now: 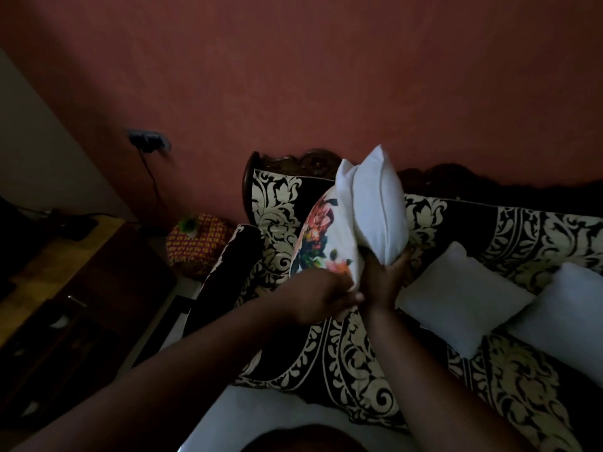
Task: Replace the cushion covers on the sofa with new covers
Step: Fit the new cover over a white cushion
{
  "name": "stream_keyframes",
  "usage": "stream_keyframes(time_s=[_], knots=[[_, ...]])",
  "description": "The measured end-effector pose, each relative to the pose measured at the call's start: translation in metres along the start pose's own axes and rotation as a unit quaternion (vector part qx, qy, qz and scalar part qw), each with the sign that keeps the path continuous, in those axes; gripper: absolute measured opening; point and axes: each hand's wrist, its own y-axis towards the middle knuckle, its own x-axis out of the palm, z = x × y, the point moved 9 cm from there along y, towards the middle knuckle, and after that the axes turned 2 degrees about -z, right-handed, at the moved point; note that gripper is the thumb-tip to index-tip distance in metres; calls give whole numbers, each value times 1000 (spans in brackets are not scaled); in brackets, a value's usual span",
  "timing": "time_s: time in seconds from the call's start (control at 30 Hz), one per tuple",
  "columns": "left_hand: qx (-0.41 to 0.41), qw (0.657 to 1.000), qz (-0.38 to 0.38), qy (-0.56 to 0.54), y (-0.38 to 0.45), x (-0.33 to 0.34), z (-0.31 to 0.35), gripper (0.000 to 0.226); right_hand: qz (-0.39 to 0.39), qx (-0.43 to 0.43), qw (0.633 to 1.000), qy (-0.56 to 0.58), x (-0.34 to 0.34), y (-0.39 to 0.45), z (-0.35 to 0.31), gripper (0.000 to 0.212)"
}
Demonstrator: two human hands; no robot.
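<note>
1. White fabric of a bare cushion insert [375, 207] is showing above a floral cover [321, 238]; both are being held upright over the left end of the sofa [359, 350], against its backrest.
2. Right hand [390, 272] is gripping the lower edge of the insert, fingers curled under it and clamped on the white fabric.
3. Left hand [326, 296] is pinching the lower edge of the floral cover, just beside the right hand; the two hands are nearly touching.
4. Step in hand, as judged: the insert and the floral cover are being worked against each other. Whether the insert is going in or coming out cannot be told from this view.
5. Two further bare white cushions [463, 295] [567, 318] are lying on the sofa seat to the right, touching one another and well apart from the work.
6. Recommended handling: the left hand should be holding the cover's opening wide and steady while the right hand is moving the insert squarely along it, not at an angle.
7. Corners should be matched first; a soft insert is likely to bunch if forced.
8. Risk noted: lighting is dim and the cover's opening is hidden behind the hands, so any zip or seam cannot be confirmed.
9. A wooden desk [49, 265] is standing at far left, clear of the task.
</note>
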Motion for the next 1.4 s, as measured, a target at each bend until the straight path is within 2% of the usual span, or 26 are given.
stream_keyframes(time_s=[0.03, 0.07, 0.1, 0.17, 0.2, 0.33, 0.47, 0.57, 0.6, 0.67, 0.7, 0.73, 0.77, 0.83, 0.9, 0.97, 1.07, 1.13, 1.2, 1.23, 1.27, 1.3, 1.33, 1.4], knots=[[-42, 999, 10, 7, -5, -6, -19, 36, -14, 13, 1000, 7, 3, -3, 1, 77], [-100, 993, 52, -32, -12, -17, -41, 37, -50, 21, 998, 18, 9, -5, 4, 76], [-159, 972, 136, -108, -21, -35, -61, 42, -80, 23, 996, 13, 13, -8, 12, 74], [-232, 887, 322, -235, -35, -71, -95, 49, -128, 23, 992, 6, 18, -15, 22, 74], [-252, 865, 352, -254, -32, -83, -104, 53, -143, 28, 989, -8, 18, -15, 30, 76], [-313, 876, 279, -238, -6, -93, -127, 48, -257, 12, 964, -69, 32, -27, 27, 69], [-266, 910, 248, -198, -2, -87, -115, 30, -372, 5, 905, -207, 44, -44, 44, 89], [-244, 906, 227, -260, -12, -63, -111, 23, -445, 46, 846, -292, 36, -42, 49, 98], [-230, 910, 215, -271, -14, -55, -108, 23, -453, 60, 838, -298, 33, -36, 46, 101], [-189, 922, 192, -277, -13, -44, -95, 27, -395, 111, 872, -265, 30, -17, 31, 128], [-165, 929, 187, -275, -9, -40, -86, 27, -360, 116, 893, -245, 32, -7, 25, 135], [-142, 934, 185, -271, -5, -38, -75, 27, -341, 93, 905, -235, 39, -2, 15, 134], [-129, 936, 187, -268, -3, -36, -66, 30, -333, 57, 911, -234, 46, -3, 7, 124], [-139, 932, 210, -261, -4, -35, -62, 41, -315, 13, 913, -260, 50, -2, 8, 90], [-179, 935, 215, -215, -8, -31, -66, 43, -302, 26, 924, -232, 50, -7, 23, 74], [-257, 932, 215, -139, -14, -33, -72, 47, -282, 50, 943, -168, 51, -18, 41, 64], [-414, 884, 185, -114, -20, -28, -98, 79, -243, 27, 958, -148, 49, -37, 41, 63], [-423, 858, 173, -234, -19, -16, -110, 83, -191, -4, 968, -161, 37, -38, 30, 65], [-340, 812, 184, -438, -13, -4, -104, 68, -126, -60, 971, -196, 22, -35, 17, 67], [-287, 796, 192, -496, -8, -4, -97, 56, -109, -87, 967, -214, 18, -35, 10, 70], [-238, 803, 204, -507, -4, -10, -88, 41, -114, -111, 956, -246, 19, -38, 5, 72], [-204, 824, 225, -478, -1, -24, -80, 26, -144, -130, 937, -291, 27, -40, 3, 69], [-179, 845, 245, -440, 2, -36, -75, 18, -182, -151, 909, -342, 37, -41, 6, 60], [-142, 878, 257, -377, 8, -53, -56, 22, -251, -221, 821, -463, 60, -46, 11, 34]])
